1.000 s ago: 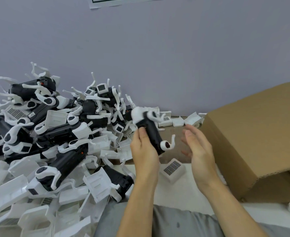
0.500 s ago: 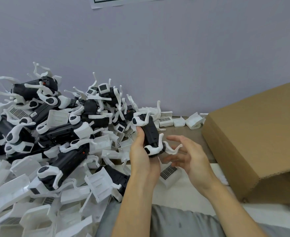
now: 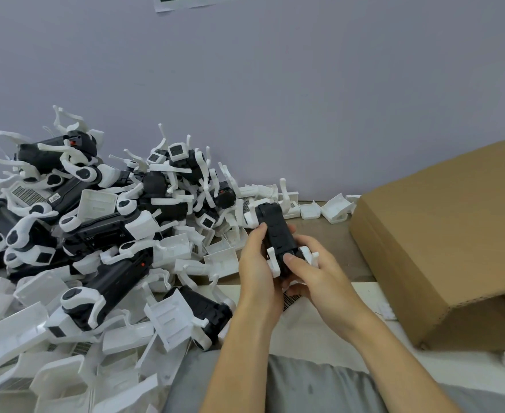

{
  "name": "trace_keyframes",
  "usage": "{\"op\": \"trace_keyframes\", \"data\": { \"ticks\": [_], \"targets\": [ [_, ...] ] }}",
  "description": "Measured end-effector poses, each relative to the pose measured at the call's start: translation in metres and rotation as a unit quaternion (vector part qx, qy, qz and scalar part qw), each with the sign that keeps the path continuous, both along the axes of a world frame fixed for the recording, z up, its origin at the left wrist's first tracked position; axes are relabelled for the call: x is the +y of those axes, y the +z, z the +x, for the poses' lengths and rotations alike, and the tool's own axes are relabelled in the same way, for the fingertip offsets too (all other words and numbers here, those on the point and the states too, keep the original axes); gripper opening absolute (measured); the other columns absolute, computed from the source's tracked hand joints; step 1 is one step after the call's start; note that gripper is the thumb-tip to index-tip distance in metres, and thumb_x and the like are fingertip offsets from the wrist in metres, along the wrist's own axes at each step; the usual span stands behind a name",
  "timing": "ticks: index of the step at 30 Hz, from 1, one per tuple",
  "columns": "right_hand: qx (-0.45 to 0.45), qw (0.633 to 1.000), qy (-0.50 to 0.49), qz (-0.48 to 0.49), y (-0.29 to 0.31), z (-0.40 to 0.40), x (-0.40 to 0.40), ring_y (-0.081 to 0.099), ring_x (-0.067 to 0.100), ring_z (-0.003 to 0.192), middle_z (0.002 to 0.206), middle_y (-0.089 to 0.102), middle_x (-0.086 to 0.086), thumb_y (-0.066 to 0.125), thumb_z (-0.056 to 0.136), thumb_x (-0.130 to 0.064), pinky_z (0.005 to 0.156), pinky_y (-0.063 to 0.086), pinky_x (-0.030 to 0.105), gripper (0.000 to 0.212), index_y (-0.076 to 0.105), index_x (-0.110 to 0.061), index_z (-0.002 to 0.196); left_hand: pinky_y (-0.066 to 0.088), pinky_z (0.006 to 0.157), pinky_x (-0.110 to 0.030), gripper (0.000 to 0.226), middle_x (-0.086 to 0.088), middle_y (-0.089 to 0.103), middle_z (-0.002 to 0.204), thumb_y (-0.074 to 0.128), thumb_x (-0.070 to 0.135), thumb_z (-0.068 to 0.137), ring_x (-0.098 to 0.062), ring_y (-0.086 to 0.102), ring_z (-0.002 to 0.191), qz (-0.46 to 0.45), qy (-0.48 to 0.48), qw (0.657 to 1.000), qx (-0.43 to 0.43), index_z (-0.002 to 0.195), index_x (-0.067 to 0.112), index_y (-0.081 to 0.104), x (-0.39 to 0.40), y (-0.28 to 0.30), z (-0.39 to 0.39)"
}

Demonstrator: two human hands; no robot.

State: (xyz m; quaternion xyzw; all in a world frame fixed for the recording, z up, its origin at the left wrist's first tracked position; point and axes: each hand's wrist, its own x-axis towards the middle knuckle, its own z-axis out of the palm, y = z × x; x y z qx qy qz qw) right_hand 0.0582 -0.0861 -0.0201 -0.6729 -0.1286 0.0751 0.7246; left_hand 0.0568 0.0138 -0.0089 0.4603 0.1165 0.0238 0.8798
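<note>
A black toy body with white legs (image 3: 273,231) is held upright between both hands in the middle of the view. My left hand (image 3: 255,268) grips its left side, thumb along the black body. My right hand (image 3: 312,271) wraps its lower end, thumb pressed on the black front, fingers curled underneath. A white leg piece (image 3: 272,259) sticks out between the two hands.
A big heap of black and white toy bodies and loose white shells (image 3: 96,234) fills the left half. A brown cardboard box (image 3: 442,242) lies at the right. A small white grille part (image 3: 290,299) sits under my hands. The wall (image 3: 275,99) is close behind.
My right hand, open and apart before, has closed onto the lower end of the toy body. The toy has come down and nearer, its legs now folded in.
</note>
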Motion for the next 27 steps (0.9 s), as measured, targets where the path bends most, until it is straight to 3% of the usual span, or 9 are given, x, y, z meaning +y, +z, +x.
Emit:
{"op": "trace_keyframes", "data": {
  "ticks": [5,11,16,19,22,24,27],
  "targets": [
    [0.011,1.000,0.010,0.021,-0.0011,0.0009,0.0013,0.056,0.021,0.072,0.093,0.068,0.003,0.051,0.099,-0.004,0.068,0.047,0.034,0.033,0.058,-0.026,0.122,0.036,0.042,-0.020,0.053,-0.005,0.066,0.079,0.045,0.045,0.098,-0.015,0.059,0.051,0.018,0.001,1.000,0.001,0.118,0.002,0.068,-0.0006,-0.0023,0.0024],
    [0.002,0.999,0.024,0.023,-0.0041,0.0016,0.0009,0.056,0.019,0.071,0.089,0.068,-0.001,0.053,0.095,-0.005,0.068,0.048,0.033,0.035,0.058,-0.028,0.121,0.037,0.044,-0.020,0.053,-0.005,0.065,0.091,0.045,0.043,0.098,-0.014,0.057,0.055,0.013,0.008,1.000,0.002,0.123,0.002,0.066,0.0000,-0.0015,0.0013],
    [-0.009,0.999,0.031,0.005,-0.0052,0.0020,-0.0002,0.062,0.015,0.073,0.092,0.070,-0.004,0.052,0.074,-0.021,0.070,0.051,0.030,0.048,0.059,-0.036,0.118,0.036,0.044,-0.022,0.043,-0.005,0.069,0.086,0.046,0.043,0.098,-0.015,0.059,0.055,0.008,0.017,1.000,-0.008,0.105,0.009,0.073,-0.0005,0.0007,-0.0010],
    [-0.016,1.000,0.019,0.002,-0.0050,0.0017,0.0009,0.062,0.015,0.073,0.091,0.070,-0.005,0.052,0.076,-0.021,0.068,0.052,0.030,0.045,0.060,-0.039,0.116,0.041,0.044,-0.020,0.040,-0.004,0.069,0.083,0.049,0.044,0.096,-0.015,0.062,0.055,0.004,0.016,1.000,-0.005,0.105,0.012,0.073,-0.0005,0.0014,-0.0021],
    [-0.027,1.000,0.004,-0.002,-0.0034,0.0006,0.0023,0.061,0.016,0.072,0.093,0.068,-0.003,0.052,0.090,-0.010,0.069,0.054,0.035,0.040,0.058,-0.037,0.119,0.046,0.045,-0.020,0.037,-0.003,0.069,0.080,0.052,0.043,0.094,-0.017,0.064,0.055,0.004,0.021,1.000,-0.007,0.106,0.014,0.072,-0.0012,0.0025,-0.0028],
    [-0.035,0.999,-0.009,-0.009,-0.0018,-0.0007,0.0027,0.061,0.012,0.071,0.092,0.068,-0.005,0.048,0.095,-0.003,0.069,0.054,0.031,0.043,0.057,-0.037,0.120,0.052,0.048,-0.024,0.029,-0.001,0.069,0.074,0.054,0.041,0.094,-0.016,0.066,0.056,0.006,0.032,0.999,-0.014,0.093,0.021,0.074,-0.0019,0.0033,-0.0038],
    [-0.050,0.998,-0.024,-0.019,0.0009,-0.0025,0.0033,0.061,-0.001,0.072,0.092,0.066,-0.012,0.048,0.095,-0.003,0.067,0.048,0.017,0.044,0.056,-0.039,0.119,0.054,0.054,-0.028,0.036,0.002,0.069,0.069,0.052,0.041,0.095,-0.013,0.067,0.057,0.016,0.031,0.999,-0.028,0.071,0.029,0.075,-0.0025,0.0053,-0.0051]
  ]
}}
